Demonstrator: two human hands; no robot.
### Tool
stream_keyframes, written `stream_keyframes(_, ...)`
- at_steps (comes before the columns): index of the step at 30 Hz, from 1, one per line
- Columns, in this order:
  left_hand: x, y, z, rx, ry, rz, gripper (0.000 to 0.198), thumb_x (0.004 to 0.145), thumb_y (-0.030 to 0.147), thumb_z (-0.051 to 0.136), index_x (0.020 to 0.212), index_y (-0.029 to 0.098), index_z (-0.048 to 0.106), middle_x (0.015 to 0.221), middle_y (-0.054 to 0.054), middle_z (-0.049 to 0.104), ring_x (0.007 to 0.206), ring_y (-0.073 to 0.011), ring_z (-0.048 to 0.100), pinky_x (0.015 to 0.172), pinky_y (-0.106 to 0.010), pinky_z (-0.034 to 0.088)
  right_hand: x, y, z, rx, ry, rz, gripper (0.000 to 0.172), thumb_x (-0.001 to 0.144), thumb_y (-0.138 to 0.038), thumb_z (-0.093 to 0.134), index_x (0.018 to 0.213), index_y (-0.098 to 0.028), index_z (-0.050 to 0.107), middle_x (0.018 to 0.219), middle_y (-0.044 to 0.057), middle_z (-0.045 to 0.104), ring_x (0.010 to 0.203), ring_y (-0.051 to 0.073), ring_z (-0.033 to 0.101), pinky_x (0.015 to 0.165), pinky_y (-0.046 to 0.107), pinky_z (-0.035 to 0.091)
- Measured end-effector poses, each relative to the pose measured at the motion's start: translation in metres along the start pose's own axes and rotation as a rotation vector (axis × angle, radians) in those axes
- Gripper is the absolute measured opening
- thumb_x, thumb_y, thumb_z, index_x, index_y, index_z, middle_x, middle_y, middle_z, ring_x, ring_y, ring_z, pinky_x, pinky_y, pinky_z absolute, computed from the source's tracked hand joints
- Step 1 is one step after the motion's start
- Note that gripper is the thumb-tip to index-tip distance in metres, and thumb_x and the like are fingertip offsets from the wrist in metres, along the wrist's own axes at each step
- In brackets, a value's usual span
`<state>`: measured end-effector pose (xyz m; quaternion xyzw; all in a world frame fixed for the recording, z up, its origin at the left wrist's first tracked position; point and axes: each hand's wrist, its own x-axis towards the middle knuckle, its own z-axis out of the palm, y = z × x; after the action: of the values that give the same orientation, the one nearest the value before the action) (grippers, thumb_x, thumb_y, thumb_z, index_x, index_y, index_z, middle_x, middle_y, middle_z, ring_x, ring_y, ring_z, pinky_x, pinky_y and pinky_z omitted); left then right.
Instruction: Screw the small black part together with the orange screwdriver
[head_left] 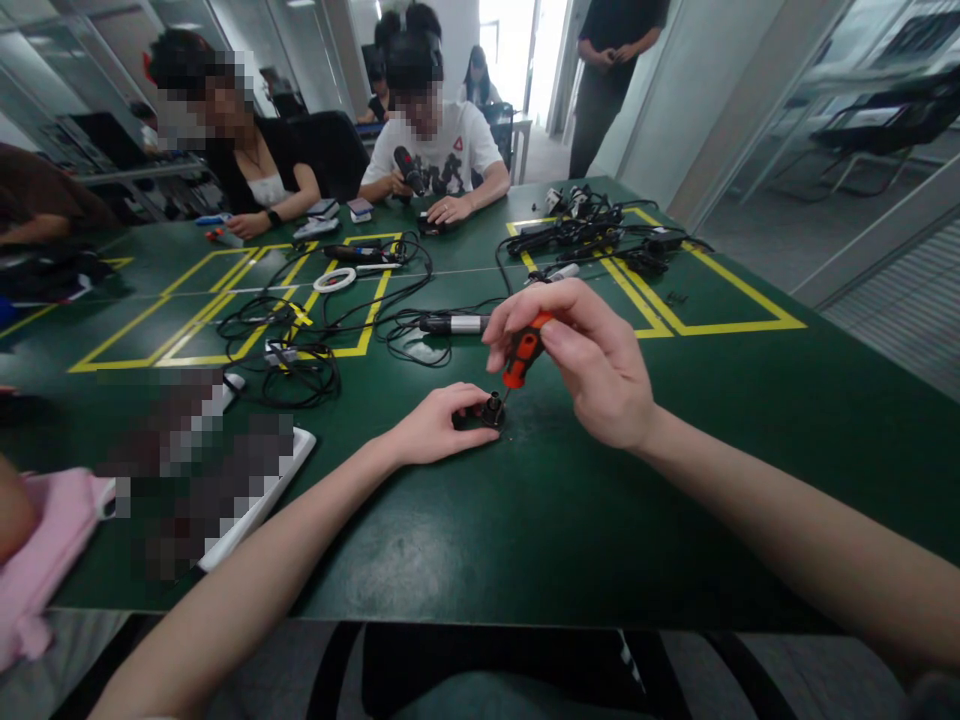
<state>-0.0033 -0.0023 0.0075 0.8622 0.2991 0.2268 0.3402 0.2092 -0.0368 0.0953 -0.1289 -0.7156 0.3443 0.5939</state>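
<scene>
My right hand (600, 365) is closed around the red and black handle of a screwdriver (523, 350), held tilted with its thin shaft pointing down. The tip meets or nearly meets a small black part (491, 408) on the green table; exact contact is too small to tell. My left hand (442, 425) grips that part from the left, thumb on the near side and fingers on the far side. A short round post stands up from the part. Just beyond my hands lies a black and silver cylindrical tool (457, 325) with a cable.
Coiled black cables (300, 370) lie left of centre, near a white ring (334, 280). More cables and black devices (577, 235) are heaped at the back right. Small screws (676, 297) lie to the right. Across the table (750, 400) a person (442, 150) holds a power drill (409, 172).
</scene>
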Motion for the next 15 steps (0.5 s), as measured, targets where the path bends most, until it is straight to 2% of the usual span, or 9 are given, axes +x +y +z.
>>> stream_keyframes(3,0.0,0.0,0.001,0.003,0.007,0.006,0.036,0.096,0.041,0.079,0.122,0.016,0.075,0.114,-0.01,0.078,0.102,-0.0233,0.07,0.095,-0.037,0.055,0.001,-0.001,0.001,-0.125,0.004,-0.067,0.019,0.107,-0.038,0.065,0.105,-0.019,0.07,0.102,0.005,0.069,0.083,0.013,0.071,0.069,0.027,0.06)
stream_keyframes(7,0.001,-0.001,0.001,0.001,0.015,0.018,0.035,0.095,0.041,0.079,0.12,0.016,0.075,0.113,-0.009,0.078,0.102,-0.0235,0.07,0.095,-0.037,0.055,0.003,-0.005,0.0,-0.291,0.053,-0.157,0.005,0.1,-0.025,0.073,0.1,-0.023,0.077,0.1,0.005,0.067,0.092,0.017,0.067,0.075,0.031,0.06)
stream_keyframes(11,0.001,0.0,0.0,0.001,0.015,0.005,0.034,0.095,0.04,0.08,0.119,0.017,0.076,0.112,-0.009,0.078,0.102,-0.0231,0.07,0.095,-0.036,0.056,0.006,-0.01,-0.004,-0.42,0.042,-0.194,0.016,0.101,-0.019,0.068,0.107,-0.026,0.082,0.097,0.005,0.071,0.091,0.019,0.068,0.081,0.037,0.061)
stream_keyframes(15,0.0,0.001,0.0,-0.002,0.007,0.002,0.035,0.095,0.041,0.08,0.121,0.018,0.076,0.114,-0.009,0.078,0.103,-0.0235,0.071,0.095,-0.036,0.056,0.009,-0.012,-0.009,-0.46,-0.044,-0.21,0.03,0.108,-0.019,0.054,0.122,-0.025,0.079,0.103,0.007,0.079,0.089,0.02,0.072,0.084,0.038,0.062)
